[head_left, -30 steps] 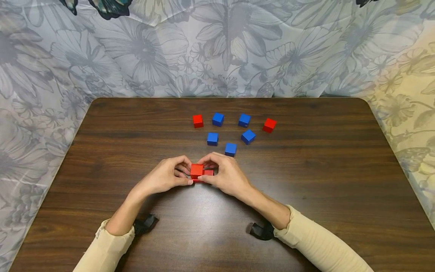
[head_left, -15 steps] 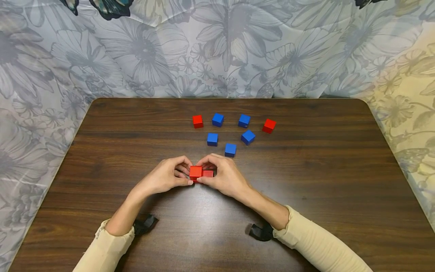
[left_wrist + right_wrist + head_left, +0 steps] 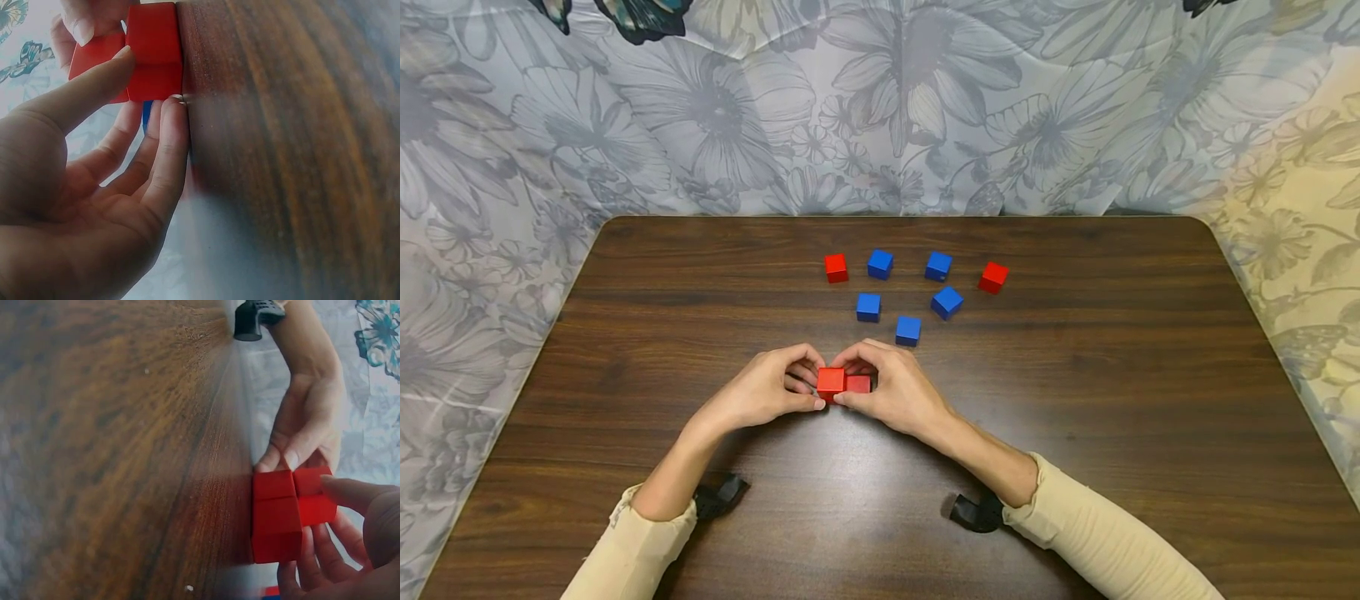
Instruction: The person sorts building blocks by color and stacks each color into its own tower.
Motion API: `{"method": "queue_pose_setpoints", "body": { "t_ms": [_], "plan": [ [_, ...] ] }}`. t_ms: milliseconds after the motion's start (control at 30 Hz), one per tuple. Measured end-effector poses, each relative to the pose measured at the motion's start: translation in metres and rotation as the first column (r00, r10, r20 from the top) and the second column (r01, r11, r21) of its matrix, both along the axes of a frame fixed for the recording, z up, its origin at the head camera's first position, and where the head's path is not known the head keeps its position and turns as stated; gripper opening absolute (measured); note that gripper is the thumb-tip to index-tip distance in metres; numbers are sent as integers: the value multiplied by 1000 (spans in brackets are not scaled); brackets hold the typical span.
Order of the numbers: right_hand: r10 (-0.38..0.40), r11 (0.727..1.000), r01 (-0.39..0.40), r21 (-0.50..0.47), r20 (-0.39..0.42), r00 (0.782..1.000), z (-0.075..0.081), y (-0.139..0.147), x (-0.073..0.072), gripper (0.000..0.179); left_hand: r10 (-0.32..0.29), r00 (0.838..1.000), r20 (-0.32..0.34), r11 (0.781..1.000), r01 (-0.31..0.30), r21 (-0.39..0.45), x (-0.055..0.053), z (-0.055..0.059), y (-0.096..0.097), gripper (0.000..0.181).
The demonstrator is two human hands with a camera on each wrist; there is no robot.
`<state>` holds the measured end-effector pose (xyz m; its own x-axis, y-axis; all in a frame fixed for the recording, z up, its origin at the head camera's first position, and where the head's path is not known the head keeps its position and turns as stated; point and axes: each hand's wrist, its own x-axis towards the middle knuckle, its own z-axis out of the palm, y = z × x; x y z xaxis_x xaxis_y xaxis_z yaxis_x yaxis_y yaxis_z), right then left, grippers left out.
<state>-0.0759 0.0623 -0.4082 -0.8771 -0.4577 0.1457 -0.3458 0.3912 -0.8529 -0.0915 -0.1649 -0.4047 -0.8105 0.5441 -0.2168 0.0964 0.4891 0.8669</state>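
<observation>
Three red cubes are together between the hands. Two sit side by side on the table; the upper red cube (image 3: 831, 380) rests over the left one, whose face shows in the left wrist view as the lower left red cube (image 3: 154, 50). The lower right red cube (image 3: 276, 530) stands beside it, partly behind the right thumb from the head. My right hand (image 3: 895, 387) pinches the upper cube between thumb and fingers. With thumb in front and fingers behind, my left hand (image 3: 772, 385) holds the lower left cube, its thumb tip reaching the seam below the upper cube.
Behind the hands lie several loose blue cubes, the nearest blue cube (image 3: 907, 331) just beyond the right hand. One red cube (image 3: 836, 268) lies at the back left and another red cube (image 3: 993, 277) at the back right. The brown table (image 3: 1112, 400) ends at a floral cloth (image 3: 917, 100).
The upper red cube has come down and slightly left with my right hand, closing over the lower left cube. My left hand has stayed in place.
</observation>
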Motion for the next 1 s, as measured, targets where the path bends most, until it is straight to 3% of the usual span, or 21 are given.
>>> {"method": "queue_pose_setpoints", "body": {
  "t_ms": [400,1000],
  "plan": [
    [11,1000,-11,0,-6,1000,0,0,1,36,-11,1000,-18,1000,11,7,0,1,2,36],
    [3,994,-1,-111,12,1000,11,17,-10,36,-6,1000,-5,1000,6,-2,0,-1,0,38]
  ]
}}
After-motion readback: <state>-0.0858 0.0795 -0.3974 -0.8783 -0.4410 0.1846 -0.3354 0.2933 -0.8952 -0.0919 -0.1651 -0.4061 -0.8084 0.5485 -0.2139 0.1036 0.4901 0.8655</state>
